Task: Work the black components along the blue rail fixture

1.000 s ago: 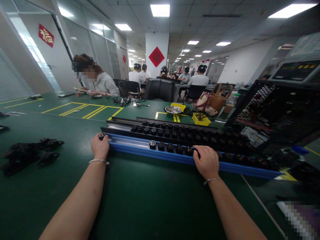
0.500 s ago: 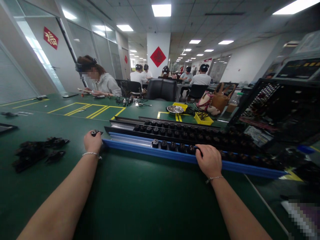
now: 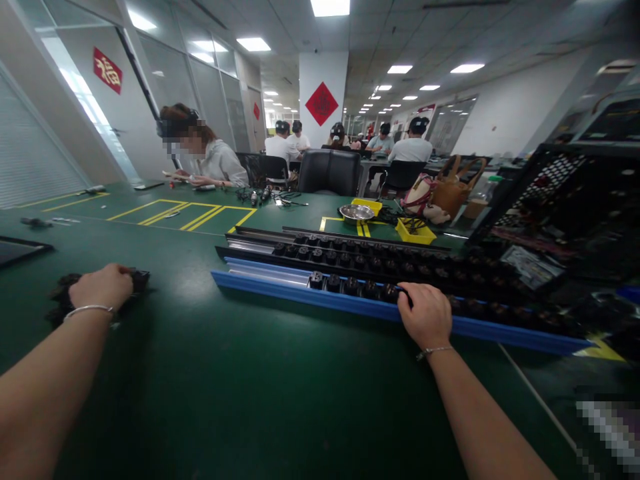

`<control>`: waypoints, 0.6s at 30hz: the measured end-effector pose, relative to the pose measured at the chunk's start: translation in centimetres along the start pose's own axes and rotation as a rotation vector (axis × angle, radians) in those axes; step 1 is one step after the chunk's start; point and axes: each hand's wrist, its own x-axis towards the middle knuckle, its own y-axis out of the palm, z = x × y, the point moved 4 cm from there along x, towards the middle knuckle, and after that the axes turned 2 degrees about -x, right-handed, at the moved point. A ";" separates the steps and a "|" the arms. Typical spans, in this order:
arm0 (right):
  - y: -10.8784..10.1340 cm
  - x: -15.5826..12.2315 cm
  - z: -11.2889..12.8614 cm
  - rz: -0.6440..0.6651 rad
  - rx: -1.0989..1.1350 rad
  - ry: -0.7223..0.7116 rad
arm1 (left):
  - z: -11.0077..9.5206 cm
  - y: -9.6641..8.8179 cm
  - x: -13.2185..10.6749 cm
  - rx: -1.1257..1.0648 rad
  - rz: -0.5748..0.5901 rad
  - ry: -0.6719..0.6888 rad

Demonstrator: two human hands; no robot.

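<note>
- A thin silver bangle (image 3: 87, 309) circles the wrist of the left hand (image 3: 100, 285).
- A fine silver chain bracelet (image 3: 433, 351) sits behind the right hand (image 3: 427, 315).
- Both forearms are bare.

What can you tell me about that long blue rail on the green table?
The blue rail is a long, narrow, plastic-looking channel lying flat on the green table, running from centre to far right. Its left end is bare, showing a pale groove; further along, small black parts sit in a row inside. The right hand rests on its near edge and on the parts.
</note>
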 end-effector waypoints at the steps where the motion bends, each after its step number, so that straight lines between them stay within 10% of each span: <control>1: 0.0 0.0 0.0 -0.002 0.004 0.000 | 0.2 0.1 0.3 0.015 0.012 0.018; 10: 0.0 0.0 0.1 -0.009 0.009 0.007 | -1.6 -0.6 -1.7 0.045 -0.166 0.141; 15: 0.1 0.0 0.1 -0.008 0.006 0.009 | -8.0 -2.6 -7.2 -0.160 -0.282 0.409; 18: 0.1 0.0 0.1 -0.016 0.014 0.006 | -13.1 -2.7 -12.6 -0.383 -0.110 0.647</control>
